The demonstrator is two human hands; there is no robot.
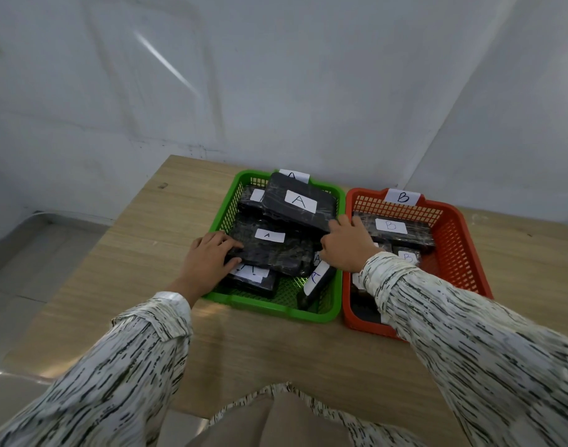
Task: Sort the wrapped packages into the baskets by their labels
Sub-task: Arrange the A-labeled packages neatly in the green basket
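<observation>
A green basket (276, 312) tagged A holds several black wrapped packages with white A labels. My left hand (208, 256) grips the left end of one A package (269, 250) lying on the pile. A larger A package (298, 201) leans across the basket's back. My right hand (347, 245) sits at the right side of the pile, over the rim between the baskets, fingertips touching the larger package's corner. The red basket (463, 250) tagged B holds B packages (395, 229); my right sleeve hides its front part.
Both baskets stand side by side on a wooden table (131, 253) pushed into a corner of white walls. The table's left edge drops to a tiled floor. Bare wood lies left of the green basket and in front of both.
</observation>
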